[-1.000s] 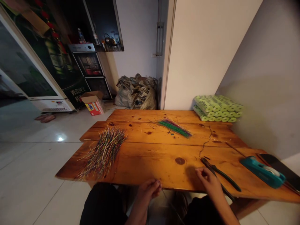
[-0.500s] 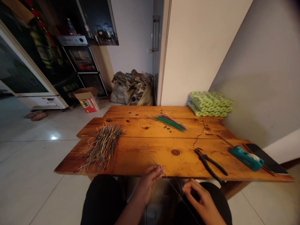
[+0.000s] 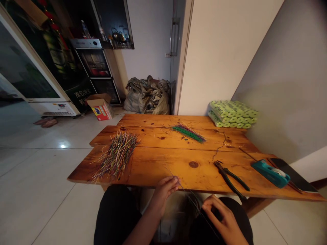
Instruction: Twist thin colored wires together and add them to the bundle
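My left hand (image 3: 167,187), at the table's front edge, pinches several thin wires (image 3: 193,195) between thumb and fingertips. Short wire ends poke out past the fingertips over the wood, while the long dark lengths run down to the right. Over my right knee, my right hand (image 3: 217,209) has its fingers closed in a pinch beside these wires; a strand seems to be between them, but it is too thin to be sure. To the left lies a loose heap of multicoloured wire pieces (image 3: 119,153). A straight bundle of green and purple wires (image 3: 189,132) rests farther back.
Pliers (image 3: 230,178) with dark handles lie right on the wooden table (image 3: 158,161), jaws slightly apart. Beside them are a teal tape dispenser (image 3: 270,173) and a flat black object (image 3: 296,175). Green-wrapped paper rolls (image 3: 233,114) sit at the back right, near a twisted thin strand (image 3: 220,148).
The view has shifted slightly, so the scene sits a little farther right. Both hands keep nearly the same pose, with the wires still in my left fingers.
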`<state>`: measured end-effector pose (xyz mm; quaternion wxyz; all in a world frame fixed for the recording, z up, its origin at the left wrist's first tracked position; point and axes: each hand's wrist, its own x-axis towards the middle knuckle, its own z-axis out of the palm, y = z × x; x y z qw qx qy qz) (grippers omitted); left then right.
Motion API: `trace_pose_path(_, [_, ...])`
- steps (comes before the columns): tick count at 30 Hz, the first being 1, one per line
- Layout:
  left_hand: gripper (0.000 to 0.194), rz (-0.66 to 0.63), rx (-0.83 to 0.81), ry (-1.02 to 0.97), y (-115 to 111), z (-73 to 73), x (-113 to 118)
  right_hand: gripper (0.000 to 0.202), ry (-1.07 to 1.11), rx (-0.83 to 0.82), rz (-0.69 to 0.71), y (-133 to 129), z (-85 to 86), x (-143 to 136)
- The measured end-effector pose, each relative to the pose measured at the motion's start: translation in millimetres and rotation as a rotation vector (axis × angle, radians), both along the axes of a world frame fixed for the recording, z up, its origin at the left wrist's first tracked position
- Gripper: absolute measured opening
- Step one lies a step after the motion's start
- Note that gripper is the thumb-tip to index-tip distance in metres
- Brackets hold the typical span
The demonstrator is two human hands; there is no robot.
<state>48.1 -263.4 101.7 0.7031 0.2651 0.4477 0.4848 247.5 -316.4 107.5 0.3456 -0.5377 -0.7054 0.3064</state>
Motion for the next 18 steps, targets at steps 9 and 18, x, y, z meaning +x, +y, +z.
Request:
trace_pose_path(9, [0.025, 0.028, -0.027, -0.046, -1, -0.3, 0, 0.017, 0.032, 0.028, 0.06, -3, -14.3, -3])
trace_pose_path(18, [0.028, 0.039, -0.024, -0.036, -3, -2.6, -5, 0.019, 0.029, 0.006, 0.078, -6, -16.4, -5])
